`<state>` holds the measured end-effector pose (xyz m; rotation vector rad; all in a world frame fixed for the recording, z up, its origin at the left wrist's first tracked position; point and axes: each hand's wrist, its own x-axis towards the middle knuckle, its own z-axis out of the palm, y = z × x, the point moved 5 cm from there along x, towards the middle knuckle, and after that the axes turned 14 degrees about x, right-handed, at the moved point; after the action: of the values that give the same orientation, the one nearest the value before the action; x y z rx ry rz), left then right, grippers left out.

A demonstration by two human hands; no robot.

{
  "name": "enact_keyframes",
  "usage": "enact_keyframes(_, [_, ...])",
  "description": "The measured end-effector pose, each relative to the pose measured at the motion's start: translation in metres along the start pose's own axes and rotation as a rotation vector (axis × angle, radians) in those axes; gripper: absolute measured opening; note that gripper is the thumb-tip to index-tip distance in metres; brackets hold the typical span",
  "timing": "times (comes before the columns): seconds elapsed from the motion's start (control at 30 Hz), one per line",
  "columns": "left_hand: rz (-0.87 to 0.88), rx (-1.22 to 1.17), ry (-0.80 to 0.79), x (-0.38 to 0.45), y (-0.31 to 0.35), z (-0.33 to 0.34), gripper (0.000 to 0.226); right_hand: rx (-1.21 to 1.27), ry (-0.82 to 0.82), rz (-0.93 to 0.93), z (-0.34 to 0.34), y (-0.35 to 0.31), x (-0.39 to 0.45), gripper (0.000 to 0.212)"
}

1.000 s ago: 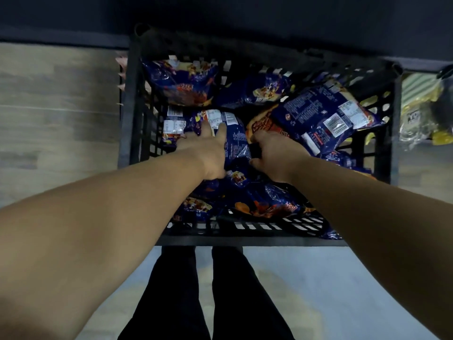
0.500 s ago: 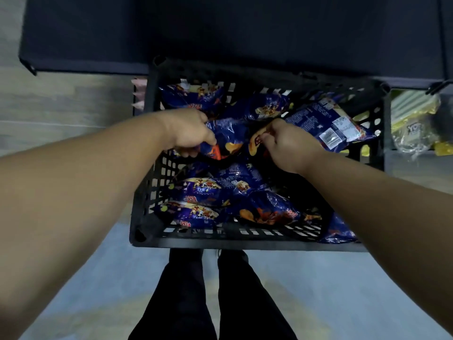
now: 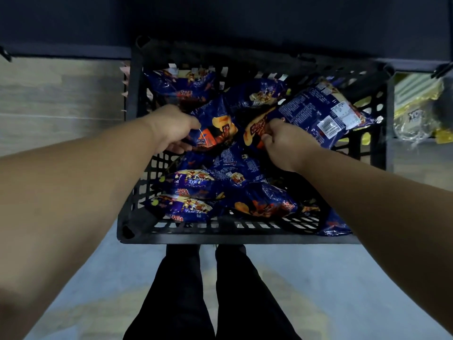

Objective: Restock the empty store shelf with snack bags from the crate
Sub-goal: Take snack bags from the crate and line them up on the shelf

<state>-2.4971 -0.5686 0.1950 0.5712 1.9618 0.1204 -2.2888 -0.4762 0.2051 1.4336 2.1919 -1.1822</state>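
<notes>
Early on, approx.: the crate (image 3: 137, 224) is holding many snack bags w/ no shelf stock showing (shelf looks dark). Left hand (image 3: 171, 128) is gripping one blue bag (image 3: 215, 126); right hand (image 3: 282, 141) is pinching another bag (image 3: 255, 128), both inside the crate.

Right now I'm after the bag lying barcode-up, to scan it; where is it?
In the head view the barcode-up bag lies at the crate's far right corner, propped on the right wall, just beyond the right hand.
</notes>
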Motion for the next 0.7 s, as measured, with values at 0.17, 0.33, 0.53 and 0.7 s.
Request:
enact_keyframes(0.17, [0.169, -0.303, 0.003, -0.008, 0.006, 0.004, 0.025, 0.025, -0.006, -0.008, -0.001, -0.004, 0.0, 0.033])
enact_keyframes(0.33, [0.288, -0.029, 0.068, -0.017, 0.009, 0.025, 0.057, 0.025, 0.001, -0.014, -0.006, -0.006, -0.001, 0.031])
enact_keyframes(0.53, [0.229, 0.278, 0.021, -0.002, 0.01, 0.051, 0.091, 0.026, 0.007, -0.017, -0.007, -0.005, -0.004, 0.028])
enact_keyframes(0.7, [0.325, 0.39, 0.111, -0.005, 0.024, 0.045, 0.048, 0.051, 0.023, -0.007, -0.012, -0.005, -0.007, 0.027])
